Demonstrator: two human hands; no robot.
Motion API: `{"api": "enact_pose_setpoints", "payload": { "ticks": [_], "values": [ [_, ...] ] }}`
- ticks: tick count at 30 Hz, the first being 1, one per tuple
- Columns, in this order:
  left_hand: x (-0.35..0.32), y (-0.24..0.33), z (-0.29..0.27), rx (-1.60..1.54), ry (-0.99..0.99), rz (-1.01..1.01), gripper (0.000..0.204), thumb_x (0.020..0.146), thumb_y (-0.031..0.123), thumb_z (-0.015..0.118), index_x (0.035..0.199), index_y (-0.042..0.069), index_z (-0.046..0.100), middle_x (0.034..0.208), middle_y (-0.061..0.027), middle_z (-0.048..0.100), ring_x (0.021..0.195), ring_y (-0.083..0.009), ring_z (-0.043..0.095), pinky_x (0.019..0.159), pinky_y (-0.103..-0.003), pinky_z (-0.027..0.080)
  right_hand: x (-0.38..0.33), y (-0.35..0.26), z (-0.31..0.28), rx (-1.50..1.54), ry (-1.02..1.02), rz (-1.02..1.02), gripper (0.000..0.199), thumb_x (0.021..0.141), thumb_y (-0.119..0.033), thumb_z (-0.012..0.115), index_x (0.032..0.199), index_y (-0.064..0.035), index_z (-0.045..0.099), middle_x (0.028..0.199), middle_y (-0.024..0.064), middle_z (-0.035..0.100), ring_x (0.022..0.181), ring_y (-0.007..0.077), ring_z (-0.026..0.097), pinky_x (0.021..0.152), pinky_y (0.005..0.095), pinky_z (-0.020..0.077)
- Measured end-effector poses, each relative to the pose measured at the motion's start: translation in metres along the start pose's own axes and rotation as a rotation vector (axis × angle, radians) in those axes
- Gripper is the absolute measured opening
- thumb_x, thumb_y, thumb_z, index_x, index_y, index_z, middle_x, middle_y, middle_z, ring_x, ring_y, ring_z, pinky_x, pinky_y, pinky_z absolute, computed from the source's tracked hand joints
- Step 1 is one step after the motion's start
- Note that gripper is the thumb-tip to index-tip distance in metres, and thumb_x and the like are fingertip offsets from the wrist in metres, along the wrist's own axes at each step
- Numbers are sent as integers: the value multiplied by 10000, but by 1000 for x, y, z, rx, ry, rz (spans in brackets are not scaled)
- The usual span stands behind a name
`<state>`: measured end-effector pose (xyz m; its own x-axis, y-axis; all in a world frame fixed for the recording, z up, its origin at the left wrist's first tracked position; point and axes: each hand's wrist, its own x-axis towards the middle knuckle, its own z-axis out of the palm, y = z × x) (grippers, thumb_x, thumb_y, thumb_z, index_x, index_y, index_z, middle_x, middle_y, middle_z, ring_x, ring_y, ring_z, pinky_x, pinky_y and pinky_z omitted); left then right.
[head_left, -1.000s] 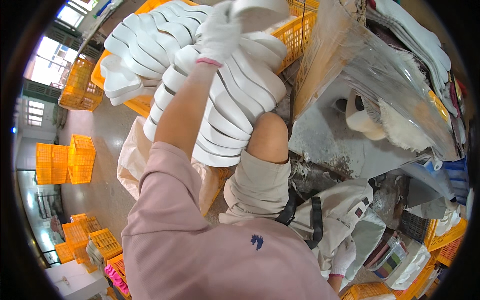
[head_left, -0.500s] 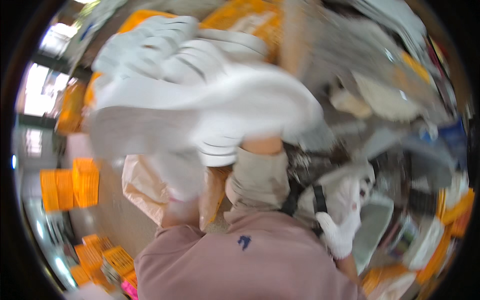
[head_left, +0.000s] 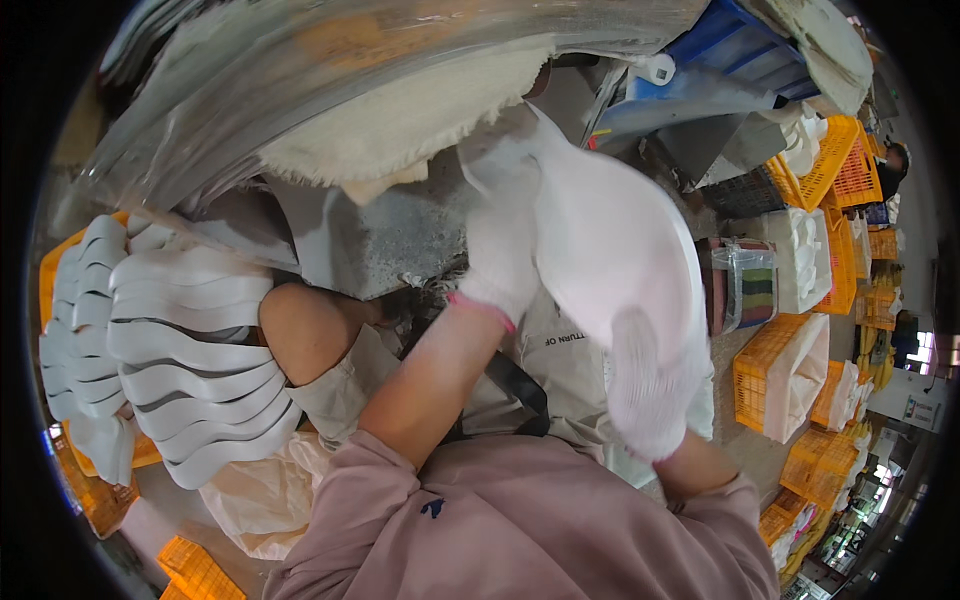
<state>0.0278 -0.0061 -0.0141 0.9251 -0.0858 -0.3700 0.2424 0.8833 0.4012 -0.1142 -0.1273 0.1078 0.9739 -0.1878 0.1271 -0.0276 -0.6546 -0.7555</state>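
Observation:
A white shoe sole, smooth and curved, slants upright in front of my chest. My left hand, in a white knit glove with a pink cuff edge, is closed on its far left side; motion blurs the fingertips. My right hand, gloved the same way, grips the near right end, thumb lying along the face. Stacked white soles fill the space left of my knee. Beyond the hands stands a grey metal machine, with a frayed cream cloth hanging above it.
Clear plastic sheeting drapes across the top. A blue crate stands at the far right. Orange crates line the right side, one with a pale liner. A striped bundle sits nearby. A pale cloth covers my lap.
The view has swung right, from the stacked soles toward the machine. A sole has come over in front of me, and my right hand has risen from beside my lap onto it.

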Motion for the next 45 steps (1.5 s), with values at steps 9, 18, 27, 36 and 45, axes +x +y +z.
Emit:
{"api": "enact_pose_setpoints", "payload": {
  "ticks": [9,18,27,36,45],
  "values": [
    [137,39,-125,1124,-321,660,442,1041,270,620,1405,19,614,1336,-112,697,1208,-239,673,1024,-367,549,132,-1,85,37,-102,-276,331,941,-111,635,1238,35,654,1078,270,694,981,465,691,833,454,565],
    [-14,135,-95,1497,211,52,696,946,338,803,1439,-94,568,1320,-129,700,1144,-176,652,983,-335,523,180,18,117,-204,-240,-470,245,919,-90,601,1097,18,730,968,250,698,906,437,689,757,475,551],
    [-33,74,-44,777,48,-11,391,1002,285,754,1237,-25,714,1055,-42,746,900,-109,654,806,-290,544,189,-14,116,-329,-481,-346,375,949,-297,645,1184,-15,721,1146,249,716,1088,431,699,951,498,561],
    [25,8,9,995,283,253,289,1078,240,566,1234,28,687,1010,-242,733,919,-369,710,844,-443,558,109,-17,32,-48,-220,-24,804,829,-180,746,1530,66,440,1399,251,621,1294,354,633,1122,396,483],
    [86,61,-33,1984,26,670,453,1003,376,619,1375,117,631,1065,-279,742,1071,-463,702,934,-486,547,144,-9,87,73,-90,-12,825,873,-337,778,1522,73,475,1401,299,634,1303,457,622,1109,453,519]
  ]
}}
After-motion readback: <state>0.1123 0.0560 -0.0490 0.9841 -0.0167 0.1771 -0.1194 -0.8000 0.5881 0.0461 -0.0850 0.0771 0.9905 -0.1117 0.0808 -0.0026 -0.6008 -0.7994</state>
